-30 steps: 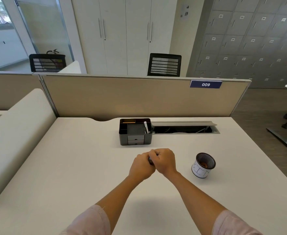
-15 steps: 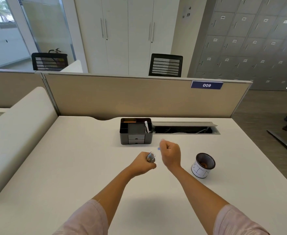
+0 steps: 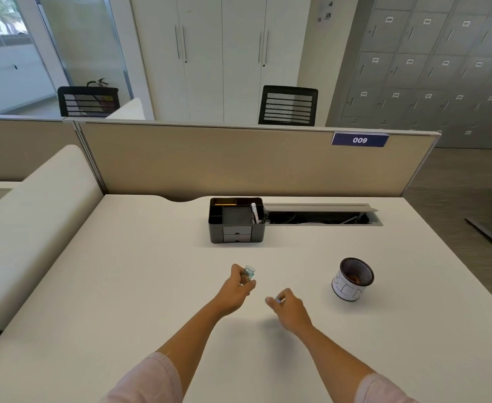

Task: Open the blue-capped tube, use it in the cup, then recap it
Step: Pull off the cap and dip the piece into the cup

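Left hand (image 3: 236,289) of mine is curled around the tube (image 3: 249,272), fist closed on its lower body so that only the clear open mouth pokes out above my fingers, tilted a little away from me. I see no cap on that mouth. Right hand (image 3: 289,308) sits low over the table (image 3: 140,286), near and to the right of the left one, the two apart with bare desk between them; its fingers are drawn together in a narrow pinch on the blue cap (image 3: 276,300), of which only a small pale-blue sliver shows at my fingertips, blurred. Well off to the right of that hand, and a bit farther from me, stands the cup (image 3: 352,280), a white-walled one with a dark mesh-like rim and something brownish inside that I cannot make out. Straight beyond my left hand, well away toward the divider, is the black desk organizer (image 3: 236,221), with a white pen standing in its right compartment.
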`<state>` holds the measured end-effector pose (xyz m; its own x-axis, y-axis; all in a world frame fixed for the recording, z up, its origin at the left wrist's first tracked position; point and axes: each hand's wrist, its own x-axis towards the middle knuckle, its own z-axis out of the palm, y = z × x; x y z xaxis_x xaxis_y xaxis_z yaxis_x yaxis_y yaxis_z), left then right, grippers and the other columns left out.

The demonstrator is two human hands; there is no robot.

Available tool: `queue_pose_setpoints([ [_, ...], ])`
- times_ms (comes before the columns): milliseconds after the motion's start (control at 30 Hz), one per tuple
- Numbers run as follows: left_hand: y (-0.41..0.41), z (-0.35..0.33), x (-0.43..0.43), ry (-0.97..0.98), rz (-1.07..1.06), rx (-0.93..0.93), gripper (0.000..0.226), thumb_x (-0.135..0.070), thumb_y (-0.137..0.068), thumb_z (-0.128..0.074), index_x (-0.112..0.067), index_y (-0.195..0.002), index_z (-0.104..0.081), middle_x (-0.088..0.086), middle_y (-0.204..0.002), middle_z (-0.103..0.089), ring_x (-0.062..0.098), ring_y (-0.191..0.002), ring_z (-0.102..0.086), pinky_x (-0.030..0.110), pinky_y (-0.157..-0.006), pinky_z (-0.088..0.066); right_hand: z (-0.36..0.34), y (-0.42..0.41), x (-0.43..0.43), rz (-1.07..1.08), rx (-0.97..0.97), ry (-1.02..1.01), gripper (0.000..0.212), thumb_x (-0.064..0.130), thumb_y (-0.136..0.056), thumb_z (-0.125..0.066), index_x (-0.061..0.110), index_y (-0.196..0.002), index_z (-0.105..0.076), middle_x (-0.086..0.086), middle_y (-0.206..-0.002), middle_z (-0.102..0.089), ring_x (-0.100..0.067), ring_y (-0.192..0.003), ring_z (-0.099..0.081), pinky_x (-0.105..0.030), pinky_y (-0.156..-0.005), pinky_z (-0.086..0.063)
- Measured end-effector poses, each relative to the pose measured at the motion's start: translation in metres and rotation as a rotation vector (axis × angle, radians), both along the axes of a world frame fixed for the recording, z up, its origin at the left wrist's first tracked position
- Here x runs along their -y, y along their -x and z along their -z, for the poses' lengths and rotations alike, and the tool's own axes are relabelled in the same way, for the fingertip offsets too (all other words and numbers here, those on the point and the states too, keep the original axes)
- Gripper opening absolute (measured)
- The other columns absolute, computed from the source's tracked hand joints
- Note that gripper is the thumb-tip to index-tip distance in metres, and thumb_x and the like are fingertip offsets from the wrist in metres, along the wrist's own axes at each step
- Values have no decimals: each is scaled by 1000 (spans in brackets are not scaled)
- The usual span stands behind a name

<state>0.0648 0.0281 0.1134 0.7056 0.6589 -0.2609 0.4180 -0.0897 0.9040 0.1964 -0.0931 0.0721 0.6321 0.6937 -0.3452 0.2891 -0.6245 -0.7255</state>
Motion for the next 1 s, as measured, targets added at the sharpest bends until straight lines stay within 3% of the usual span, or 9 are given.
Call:
queue_pose_setpoints([
  [67,2,6,-1,-23,-29,-12,26,-26,-95,-56,-11,-106,-39,5,-100,-53,18,-84,-52,30,-75,-45,9,3,8,-77,121,116,35,49,-85,-63,18,-97,-56,-4,-94,-69,-21,-76,-61,-31,-67,-44],
  [167,6,12,-4,-49,-47,-20,24,-31,-92,-62,-17,-99,-43,2,-98,-56,15,-80,-51,28,-72,-46,15,3,17,-167,361,219,31,52,-83,-60,24,-99,-59,3,-89,-69,-19,-80,-65,-27,-62,-40],
  [333,9,15,-5,-57,-55,-20,25,-33,-88,-67,-19,-93,-47,-1,-96,-60,16,-78,-53,30,-74,-48,20,-2,24,-177,326,216,33,51,-83,-63,27,-106,-60,3,-98,-72,-18,-82,-63,-27,-69,-44],
  [500,6,15,-3,-67,-40,-6,27,-33,-87,-69,-18,-92,-48,-3,-96,-59,16,-76,-52,27,-72,-45,22,-3,25,-221,322,234,32,45,-93,-51,26,-117,-56,0,-108,-71,-23,-98,-65,-31,-83,-49],
  [667,-2,11,0,-69,-31,3,33,-32,-87,-69,-10,-103,-51,-2,-99,-58,17,-76,-52,27,-72,-45,14,-4,24,-182,312,219,34,45,-93,-50,27,-121,-50,1,-104,-71,-22,-96,-65,-32,-82,-50],
  [833,-15,2,6,-135,-10,11,30,-35,-88,-68,-17,-107,-54,0,-118,-56,19,-101,-50,26,-83,-42,-2,-12,16,19,164,40,22,42,-96,-48,25,-107,-58,1,-92,-72,-21,-83,-65,-36,-79,-53],
  [900,-24,-2,10,-158,-10,31,30,-38,-87,-68,-21,-109,-57,0,-123,-53,20,-113,-44,31,-93,-39,-16,-14,9,129,-40,-99,24,36,-98,-47,19,-104,-63,-3,-88,-73,-20,-74,-65,-41,-80,-56],
  [1000,-44,-11,16,-156,6,65,33,-44,-86,-67,-27,-114,-59,0,-128,-51,20,-121,-37,38,-104,-37,-44,-17,0,222,-410,-211,36,40,-100,-40,17,-105,-67,-4,-91,-75,-17,-70,-69,-33,-69,-52],
])
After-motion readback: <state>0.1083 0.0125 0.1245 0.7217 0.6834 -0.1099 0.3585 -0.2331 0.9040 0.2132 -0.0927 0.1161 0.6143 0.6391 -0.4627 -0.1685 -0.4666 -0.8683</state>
